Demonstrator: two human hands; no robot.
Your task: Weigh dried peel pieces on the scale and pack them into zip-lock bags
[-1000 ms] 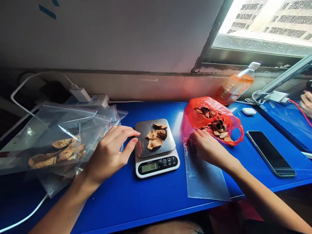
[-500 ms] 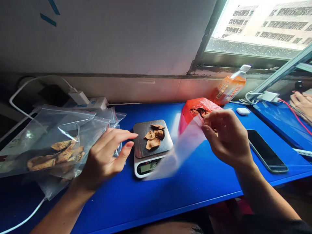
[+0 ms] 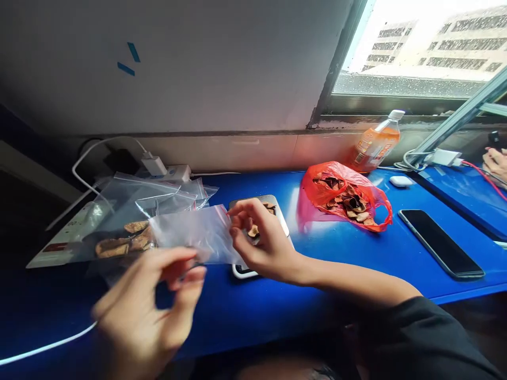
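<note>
My right hand (image 3: 265, 240) pinches the red zip edge of a clear zip bag (image 3: 194, 229), which stretches out to the left and looks flat. Below the bag, my left hand (image 3: 154, 301) is blurred by motion. Its fingers are curled, with a gap between thumb and forefinger, close to the bag's lower edge. Behind my right hand stands a small digital scale (image 3: 282, 224), mostly covered. Dried brown slices (image 3: 253, 231) lie on its plate; the display is hidden.
Clear bags holding dried slices (image 3: 113, 247) lie at left beside a power strip (image 3: 178, 172). To the right are a red plastic bag of dried pieces (image 3: 317, 171), an orange drink bottle (image 3: 376, 145), a white case (image 3: 401, 181) and a phone (image 3: 441, 243). Another person's hand (image 3: 495, 161) shows far right.
My right hand has carried the zip bag leftward from the red bag to in front of the scale. My left hand has moved down and nearer, its fingers curling. The view has shifted slightly left.
</note>
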